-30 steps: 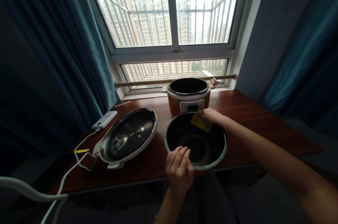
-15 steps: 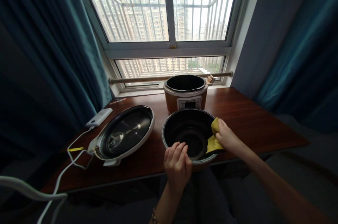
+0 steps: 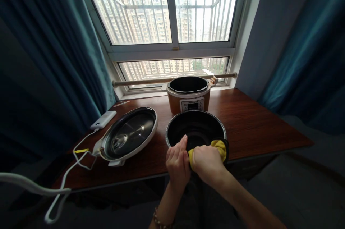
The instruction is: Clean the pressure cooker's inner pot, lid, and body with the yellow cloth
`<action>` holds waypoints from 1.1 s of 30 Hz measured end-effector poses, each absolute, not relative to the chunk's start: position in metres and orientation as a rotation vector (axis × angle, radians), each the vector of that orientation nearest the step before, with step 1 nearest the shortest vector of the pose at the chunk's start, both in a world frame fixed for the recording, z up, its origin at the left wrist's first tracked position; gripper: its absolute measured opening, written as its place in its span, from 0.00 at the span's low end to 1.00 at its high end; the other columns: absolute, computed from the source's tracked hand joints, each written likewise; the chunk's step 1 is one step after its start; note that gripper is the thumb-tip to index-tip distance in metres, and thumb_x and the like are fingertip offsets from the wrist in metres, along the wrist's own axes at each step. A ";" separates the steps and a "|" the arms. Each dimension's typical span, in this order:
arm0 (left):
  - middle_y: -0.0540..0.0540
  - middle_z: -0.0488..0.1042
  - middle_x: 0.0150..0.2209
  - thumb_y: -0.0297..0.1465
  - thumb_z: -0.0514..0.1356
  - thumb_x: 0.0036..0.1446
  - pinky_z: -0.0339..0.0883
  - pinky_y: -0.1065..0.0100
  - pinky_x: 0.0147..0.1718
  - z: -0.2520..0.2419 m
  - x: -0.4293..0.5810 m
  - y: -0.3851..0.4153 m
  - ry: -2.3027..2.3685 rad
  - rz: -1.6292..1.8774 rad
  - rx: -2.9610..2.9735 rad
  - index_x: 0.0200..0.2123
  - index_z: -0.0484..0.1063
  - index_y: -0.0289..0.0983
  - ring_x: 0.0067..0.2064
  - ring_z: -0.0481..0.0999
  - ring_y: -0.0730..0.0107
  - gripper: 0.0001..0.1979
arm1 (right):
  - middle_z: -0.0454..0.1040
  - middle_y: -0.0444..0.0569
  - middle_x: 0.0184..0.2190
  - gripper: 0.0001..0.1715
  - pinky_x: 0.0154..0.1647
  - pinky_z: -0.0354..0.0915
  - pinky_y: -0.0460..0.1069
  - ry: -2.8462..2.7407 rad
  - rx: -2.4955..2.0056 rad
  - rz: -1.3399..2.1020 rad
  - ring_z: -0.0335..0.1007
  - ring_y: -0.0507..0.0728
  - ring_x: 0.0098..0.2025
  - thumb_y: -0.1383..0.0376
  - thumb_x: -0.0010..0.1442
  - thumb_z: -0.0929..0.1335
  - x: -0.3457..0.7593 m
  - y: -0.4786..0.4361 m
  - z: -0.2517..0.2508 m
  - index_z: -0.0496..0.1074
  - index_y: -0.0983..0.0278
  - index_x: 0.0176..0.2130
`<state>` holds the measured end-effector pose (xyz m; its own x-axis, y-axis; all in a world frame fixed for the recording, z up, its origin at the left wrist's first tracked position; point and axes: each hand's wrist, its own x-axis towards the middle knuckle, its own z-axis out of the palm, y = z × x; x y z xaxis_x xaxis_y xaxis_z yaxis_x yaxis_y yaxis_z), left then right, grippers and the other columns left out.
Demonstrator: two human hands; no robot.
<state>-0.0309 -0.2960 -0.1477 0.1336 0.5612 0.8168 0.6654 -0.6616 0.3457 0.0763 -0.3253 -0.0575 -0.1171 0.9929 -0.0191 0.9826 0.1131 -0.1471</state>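
Starting at the table's (image 3: 256, 124) left edge with a white cable (image 3: 61, 186) drooping off, then a power bank (image 3: 103, 120) and an upturned lid (image 3: 129, 137) close beside the inner pot (image 3: 196, 130). Laying left hand (image 3: 177, 162) fingers nearly straight on that pot's near rim at the front edge, thumb hidden, grip impossible to tell. Clenching right hand (image 3: 207, 164) on a yellow cloth (image 3: 220, 145) over the same rim, touching the left, with bare wood rightward and the cooker base (image 3: 188, 96) just behind.

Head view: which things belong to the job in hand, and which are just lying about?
In hand: black inner pot, yellow cloth, left hand, right hand.
Lying about: cooker base, lid, power bank, white cable.
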 end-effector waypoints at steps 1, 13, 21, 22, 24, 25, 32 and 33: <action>0.42 0.69 0.53 0.23 0.46 0.58 0.58 0.59 0.49 -0.146 -0.032 -0.296 -1.256 -1.631 -2.305 0.57 0.59 0.37 0.52 0.68 0.64 0.23 | 0.76 0.59 0.28 0.16 0.28 0.64 0.53 -2.245 -2.031 0.209 0.74 0.63 0.30 0.70 0.57 0.59 0.073 -0.323 -0.059 0.74 0.69 0.29; 0.42 0.67 0.53 0.33 0.46 0.62 0.53 0.52 0.57 -0.080 -0.078 -0.348 -1.333 -2.362 -1.735 0.51 0.65 0.35 0.56 0.64 0.58 0.18 | 0.65 0.50 0.52 0.16 0.55 0.55 0.53 -2.092 -0.968 0.294 0.57 0.57 0.55 0.61 0.64 0.58 0.101 -0.321 -0.058 0.70 0.59 0.44; 0.41 0.66 0.55 0.27 0.51 0.59 0.60 0.56 0.54 -0.102 -0.046 -0.354 -1.381 -1.457 -2.331 0.54 0.60 0.35 0.57 0.63 0.60 0.19 | 0.73 0.51 0.41 0.20 0.43 0.64 0.48 -2.362 -1.128 0.457 0.70 0.55 0.42 0.62 0.63 0.59 0.096 -0.329 -0.070 0.63 0.61 0.53; 0.39 0.65 0.55 0.29 0.51 0.59 0.59 0.54 0.54 -0.107 -0.037 -0.351 -1.393 -1.320 -2.360 0.55 0.60 0.33 0.57 0.62 0.58 0.20 | 0.73 0.51 0.42 0.19 0.46 0.63 0.49 -2.308 -1.163 0.421 0.69 0.55 0.44 0.62 0.63 0.58 0.105 -0.328 -0.071 0.64 0.62 0.53; 0.36 0.67 0.52 0.35 0.53 0.59 0.57 0.49 0.54 -0.113 -0.023 -0.347 -1.438 -1.115 -2.355 0.52 0.62 0.30 0.56 0.63 0.53 0.21 | 0.71 0.54 0.46 0.20 0.53 0.59 0.54 -2.098 -1.303 0.256 0.66 0.58 0.50 0.62 0.63 0.57 0.129 -0.321 -0.077 0.66 0.63 0.51; 0.36 0.70 0.48 0.38 0.53 0.58 0.57 0.47 0.53 -0.113 -0.017 -0.345 -1.457 -1.045 -2.346 0.49 0.65 0.29 0.54 0.65 0.51 0.21 | 0.69 0.56 0.49 0.21 0.56 0.55 0.57 -1.943 -1.394 0.147 0.62 0.60 0.54 0.61 0.63 0.57 0.142 -0.315 -0.082 0.65 0.65 0.51; 0.44 0.68 0.25 0.41 0.51 0.58 0.63 0.55 0.32 -0.096 0.009 -0.341 -1.495 -0.744 -2.510 0.24 0.67 0.37 0.30 0.68 0.60 0.17 | 0.63 0.63 0.55 0.33 0.57 0.55 0.58 -1.280 -1.678 0.354 0.58 0.64 0.58 0.59 0.58 0.58 0.194 -0.273 -0.139 0.56 0.73 0.58; 0.45 0.68 0.24 0.40 0.51 0.58 0.62 0.56 0.30 -0.095 0.016 -0.341 -1.461 -0.731 -2.535 0.24 0.67 0.37 0.29 0.68 0.60 0.16 | 0.65 0.60 0.54 0.32 0.57 0.55 0.58 -1.264 -1.650 0.407 0.59 0.62 0.57 0.60 0.58 0.57 0.194 -0.271 -0.143 0.57 0.71 0.58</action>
